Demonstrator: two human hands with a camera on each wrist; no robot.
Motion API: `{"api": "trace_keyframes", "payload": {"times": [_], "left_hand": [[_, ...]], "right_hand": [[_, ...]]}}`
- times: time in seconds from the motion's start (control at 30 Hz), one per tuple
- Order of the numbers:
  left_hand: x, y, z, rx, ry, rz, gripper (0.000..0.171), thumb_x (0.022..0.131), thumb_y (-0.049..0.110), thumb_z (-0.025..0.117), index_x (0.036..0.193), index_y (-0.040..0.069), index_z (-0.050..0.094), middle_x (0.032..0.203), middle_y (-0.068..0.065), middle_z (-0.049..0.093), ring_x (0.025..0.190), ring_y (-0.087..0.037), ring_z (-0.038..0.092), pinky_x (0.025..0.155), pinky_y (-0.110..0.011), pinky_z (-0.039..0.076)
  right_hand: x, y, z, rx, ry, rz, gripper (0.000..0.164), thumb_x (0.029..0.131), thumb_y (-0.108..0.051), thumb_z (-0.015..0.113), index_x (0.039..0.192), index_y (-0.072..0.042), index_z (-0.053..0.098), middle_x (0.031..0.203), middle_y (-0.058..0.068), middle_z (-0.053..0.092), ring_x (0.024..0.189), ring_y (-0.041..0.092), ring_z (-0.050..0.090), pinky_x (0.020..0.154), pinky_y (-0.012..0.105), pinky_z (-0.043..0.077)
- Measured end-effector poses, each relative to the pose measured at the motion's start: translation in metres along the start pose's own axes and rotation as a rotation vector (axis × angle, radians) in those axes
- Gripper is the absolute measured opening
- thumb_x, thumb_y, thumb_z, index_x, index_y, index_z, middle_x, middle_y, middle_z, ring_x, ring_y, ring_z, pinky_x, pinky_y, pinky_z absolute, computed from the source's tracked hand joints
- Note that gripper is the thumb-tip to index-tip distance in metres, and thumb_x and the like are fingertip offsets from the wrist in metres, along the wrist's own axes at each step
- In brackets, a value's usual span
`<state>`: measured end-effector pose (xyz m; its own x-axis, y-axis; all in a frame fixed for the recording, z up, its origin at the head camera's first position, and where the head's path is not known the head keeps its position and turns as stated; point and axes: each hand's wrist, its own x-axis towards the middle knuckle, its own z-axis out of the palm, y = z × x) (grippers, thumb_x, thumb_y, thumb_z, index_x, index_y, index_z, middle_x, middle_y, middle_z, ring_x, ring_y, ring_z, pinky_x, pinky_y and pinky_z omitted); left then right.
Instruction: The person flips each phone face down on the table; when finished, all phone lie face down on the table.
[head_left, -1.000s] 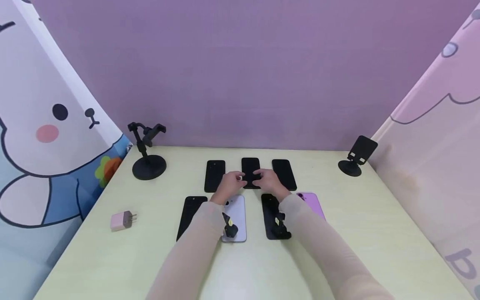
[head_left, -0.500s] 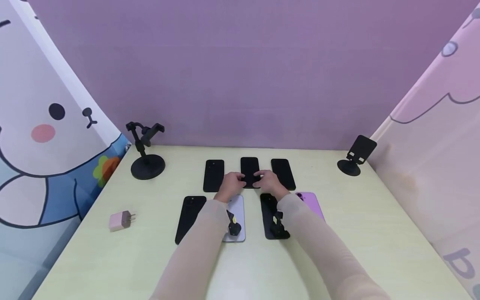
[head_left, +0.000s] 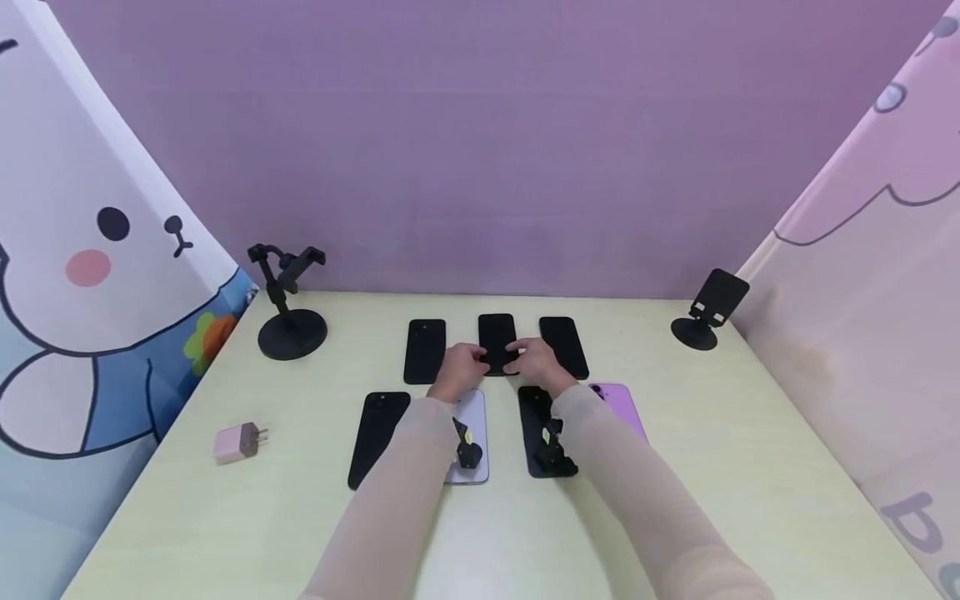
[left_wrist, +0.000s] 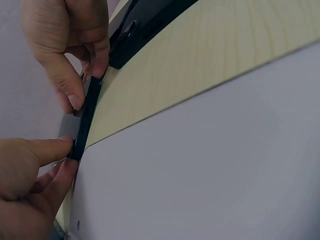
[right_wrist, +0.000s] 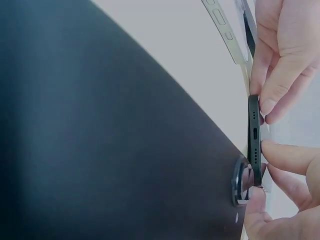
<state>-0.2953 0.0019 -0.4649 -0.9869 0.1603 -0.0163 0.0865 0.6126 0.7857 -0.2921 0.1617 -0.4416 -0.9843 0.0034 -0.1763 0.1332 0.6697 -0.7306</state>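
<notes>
Both hands meet at a black phone [head_left: 496, 331], the middle one of the back row, lying close to the table's [head_left: 225, 533] far edge. The left hand [head_left: 460, 367] pinches its near left corner between thumb and fingers, the right hand [head_left: 537, 363] its near right corner; whether that end is raised at all I can't tell from here. To do it well, I'd keep the two pinches matched so the phone stays square with the far edge, use light fingertip pressure, and mind the dark phones to the left [head_left: 425, 351] and right [head_left: 564, 346]. Wrists should ride high over the lavender phone [head_left: 477, 412] nearer the front edge.
</notes>
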Motion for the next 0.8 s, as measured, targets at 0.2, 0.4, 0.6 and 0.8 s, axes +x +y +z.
{"api": "trace_keyframes", "payload": {"times": [0.2, 0.4, 0.6, 0.8], "left_hand": [[-0.001, 0.002, -0.002, 0.001, 0.007, -0.003, 0.029, 0.090, 0.005, 0.069, 0.118, 0.000, 0.069, 0.112, -0.012, 0.069, 0.108, -0.025, 0.062, 0.090, -0.037, 0.050], [-0.002, 0.002, -0.002, 0.011, 0.002, -0.013, 0.028, 0.090, 0.006, 0.069, 0.117, 0.001, 0.069, 0.106, -0.011, 0.069, 0.101, -0.024, 0.063, 0.085, -0.037, 0.051], [-0.003, 0.003, -0.002, 0.006, 0.004, -0.025, 0.027, 0.090, 0.006, 0.069, 0.117, 0.002, 0.070, 0.108, -0.011, 0.070, 0.103, -0.023, 0.063, 0.087, -0.036, 0.050], [-0.003, 0.002, -0.001, -0.010, 0.024, -0.013, 0.026, 0.089, 0.005, 0.069, 0.115, 0.001, 0.071, 0.111, -0.011, 0.069, 0.106, -0.024, 0.063, 0.090, -0.036, 0.049]], "right_hand": [[-0.001, -0.002, 0.000, 0.049, 0.005, 0.010, 0.039, 0.082, -0.005, 0.076, 0.120, -0.003, 0.067, 0.111, 0.015, 0.064, 0.096, 0.025, 0.057, 0.085, 0.036, 0.046], [-0.002, -0.003, -0.001, 0.074, -0.003, 0.030, 0.040, 0.082, -0.004, 0.076, 0.121, -0.003, 0.067, 0.116, 0.017, 0.062, 0.099, 0.026, 0.056, 0.087, 0.037, 0.046], [0.003, 0.004, 0.000, 0.150, -0.010, 0.026, 0.040, 0.082, -0.002, 0.076, 0.121, -0.001, 0.066, 0.126, 0.019, 0.058, 0.105, 0.026, 0.056, 0.087, 0.034, 0.045], [0.005, 0.007, -0.002, 0.228, -0.019, 0.031, 0.040, 0.083, 0.000, 0.075, 0.122, 0.000, 0.065, 0.132, 0.024, 0.052, 0.112, 0.029, 0.054, 0.083, 0.031, 0.046]]}}
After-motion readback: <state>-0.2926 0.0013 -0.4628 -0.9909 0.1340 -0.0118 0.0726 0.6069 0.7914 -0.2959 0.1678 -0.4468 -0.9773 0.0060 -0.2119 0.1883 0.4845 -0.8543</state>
